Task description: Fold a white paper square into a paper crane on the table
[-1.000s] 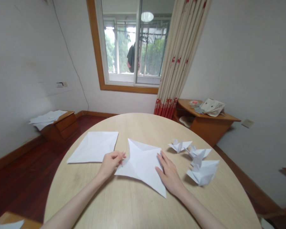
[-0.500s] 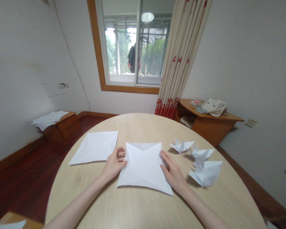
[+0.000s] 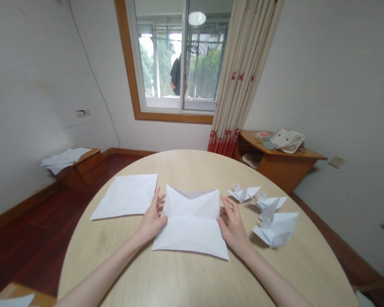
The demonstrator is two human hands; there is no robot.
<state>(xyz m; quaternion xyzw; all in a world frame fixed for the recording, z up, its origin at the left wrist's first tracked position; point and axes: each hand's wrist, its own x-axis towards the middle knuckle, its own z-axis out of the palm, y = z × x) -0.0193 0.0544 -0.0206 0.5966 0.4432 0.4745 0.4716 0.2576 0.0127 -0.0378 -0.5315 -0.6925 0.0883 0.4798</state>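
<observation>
A creased white sheet of paper [image 3: 191, 232] lies in front of me, its far half tilted up along a crease across the middle. My left hand [image 3: 153, 217] grips its left edge, thumb on the near side and fingers behind. At the right edge, my right hand [image 3: 232, 221] holds it the same way, with the fingertips partly hidden behind the paper. Left of my left hand lies another creased white sheet [image 3: 126, 196], flat. Several folded paper birds stand on the right; the nearest paper bird [image 3: 280, 230] is the largest.
All of this rests on a round wooden table [image 3: 192, 281]. Beyond it are a window [image 3: 179, 64] and a long curtain [image 3: 240, 81]. A corner desk [image 3: 284, 168] with a cloth bag [image 3: 288, 140] stands at the back right, a low cabinet [image 3: 89, 166] with papers at the left.
The far half of the sheet has risen off the table, bending at the middle crease. Both hands have lifted slightly with its sides. The birds and the other sheet lie as before.
</observation>
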